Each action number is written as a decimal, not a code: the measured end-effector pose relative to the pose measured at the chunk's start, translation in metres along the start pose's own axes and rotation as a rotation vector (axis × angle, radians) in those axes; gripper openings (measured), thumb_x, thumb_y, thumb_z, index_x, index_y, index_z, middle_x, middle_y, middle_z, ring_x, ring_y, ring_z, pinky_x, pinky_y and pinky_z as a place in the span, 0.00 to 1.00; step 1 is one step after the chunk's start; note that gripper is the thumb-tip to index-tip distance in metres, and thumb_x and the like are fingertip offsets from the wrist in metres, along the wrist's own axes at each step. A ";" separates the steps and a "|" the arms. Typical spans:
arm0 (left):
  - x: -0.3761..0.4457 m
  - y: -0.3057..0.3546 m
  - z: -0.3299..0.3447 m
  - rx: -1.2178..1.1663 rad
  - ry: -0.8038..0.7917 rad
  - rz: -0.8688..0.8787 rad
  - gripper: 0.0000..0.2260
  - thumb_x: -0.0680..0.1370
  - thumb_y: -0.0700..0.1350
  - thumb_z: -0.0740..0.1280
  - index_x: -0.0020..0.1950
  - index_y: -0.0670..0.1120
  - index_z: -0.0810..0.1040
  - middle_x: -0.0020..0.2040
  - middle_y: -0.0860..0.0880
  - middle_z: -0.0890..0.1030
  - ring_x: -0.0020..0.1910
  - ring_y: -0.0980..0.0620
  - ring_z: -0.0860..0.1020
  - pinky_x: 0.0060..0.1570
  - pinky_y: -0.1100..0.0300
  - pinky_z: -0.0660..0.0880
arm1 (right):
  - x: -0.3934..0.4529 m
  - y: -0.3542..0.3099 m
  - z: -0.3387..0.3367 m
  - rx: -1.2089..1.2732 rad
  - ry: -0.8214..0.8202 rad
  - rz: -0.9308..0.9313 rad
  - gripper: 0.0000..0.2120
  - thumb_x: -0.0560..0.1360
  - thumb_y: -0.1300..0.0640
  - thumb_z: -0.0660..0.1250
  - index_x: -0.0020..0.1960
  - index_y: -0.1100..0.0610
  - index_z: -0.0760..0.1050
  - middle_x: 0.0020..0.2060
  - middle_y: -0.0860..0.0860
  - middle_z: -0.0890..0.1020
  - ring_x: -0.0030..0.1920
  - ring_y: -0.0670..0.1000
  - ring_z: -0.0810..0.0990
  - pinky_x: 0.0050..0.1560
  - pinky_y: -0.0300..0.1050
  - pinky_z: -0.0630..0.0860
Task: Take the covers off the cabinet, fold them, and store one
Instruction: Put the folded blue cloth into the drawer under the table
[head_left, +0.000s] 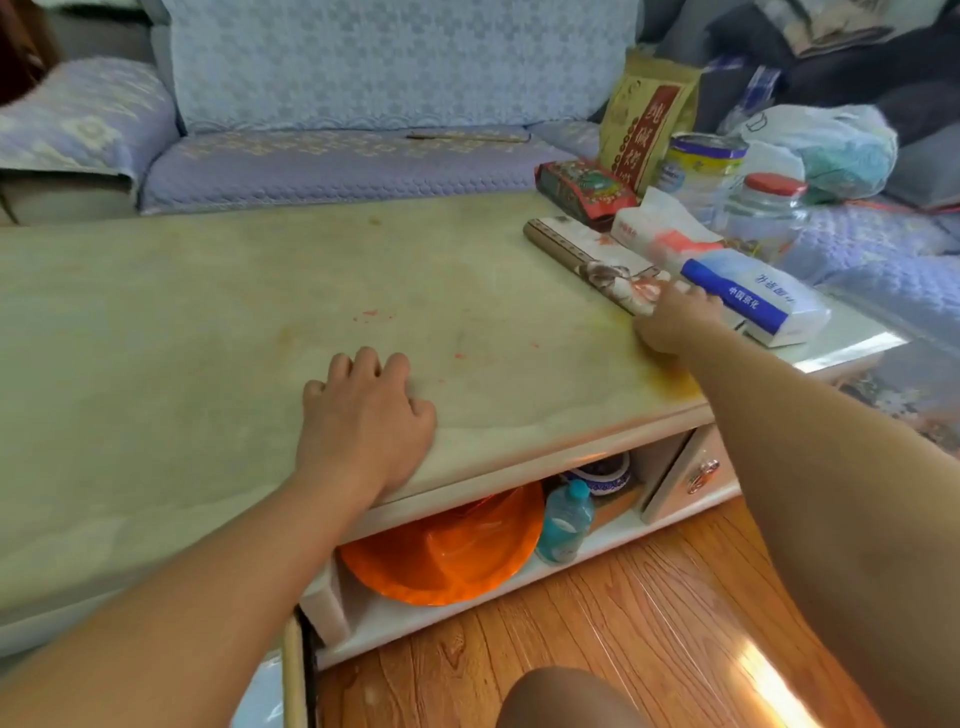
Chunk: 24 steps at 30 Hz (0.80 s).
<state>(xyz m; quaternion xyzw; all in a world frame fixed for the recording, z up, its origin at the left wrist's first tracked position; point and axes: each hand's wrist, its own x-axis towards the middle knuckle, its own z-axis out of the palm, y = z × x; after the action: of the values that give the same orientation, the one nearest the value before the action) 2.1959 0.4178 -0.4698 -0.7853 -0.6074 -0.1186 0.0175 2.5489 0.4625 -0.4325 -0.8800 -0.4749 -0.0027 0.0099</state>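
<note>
On cabinet top (208, 312): left hand (363, 410) resting, fingers curled, empty; right hand (675, 322) gripping folded cover (587, 260).

A low desk (208, 312) with a pale, marble-like top fills the middle of the view, its surface marked with faint orange and yellow stains. Under the top an open shelf (467, 587) runs along the front, and beside it is a white drawer (680, 478) with a metal pull. Behind stands a sofa (337, 166) in quilted lavender-blue covers, its backrest patterned pale blue. The floor (623, 649) is glossy orange-brown wood planks, with a bright patch of light, probably sunlight, falling at lower right.
</note>
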 end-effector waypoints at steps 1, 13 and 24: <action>0.000 0.002 0.001 -0.003 -0.005 -0.006 0.14 0.78 0.54 0.52 0.58 0.51 0.70 0.54 0.49 0.71 0.54 0.46 0.68 0.54 0.45 0.71 | 0.006 0.010 0.002 -0.068 -0.005 -0.027 0.30 0.81 0.44 0.59 0.78 0.58 0.59 0.74 0.62 0.65 0.73 0.66 0.63 0.72 0.62 0.65; 0.003 0.002 0.002 0.032 0.004 -0.005 0.14 0.78 0.55 0.51 0.58 0.51 0.69 0.54 0.49 0.71 0.53 0.47 0.67 0.55 0.46 0.71 | -0.005 -0.009 -0.009 -0.297 0.290 -0.171 0.14 0.79 0.63 0.65 0.63 0.61 0.74 0.54 0.59 0.81 0.51 0.60 0.81 0.41 0.51 0.74; -0.043 -0.028 -0.043 -1.695 0.177 -0.529 0.09 0.82 0.47 0.63 0.61 0.48 0.74 0.59 0.44 0.77 0.52 0.45 0.82 0.50 0.48 0.82 | -0.187 -0.102 -0.039 0.051 0.495 -0.613 0.09 0.72 0.64 0.64 0.51 0.56 0.71 0.40 0.57 0.81 0.39 0.64 0.79 0.32 0.49 0.65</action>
<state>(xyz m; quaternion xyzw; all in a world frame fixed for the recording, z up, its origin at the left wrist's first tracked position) 2.1520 0.3772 -0.4398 -0.3564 -0.4735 -0.5884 -0.5500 2.3608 0.3616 -0.3951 -0.6697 -0.6987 -0.2058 0.1445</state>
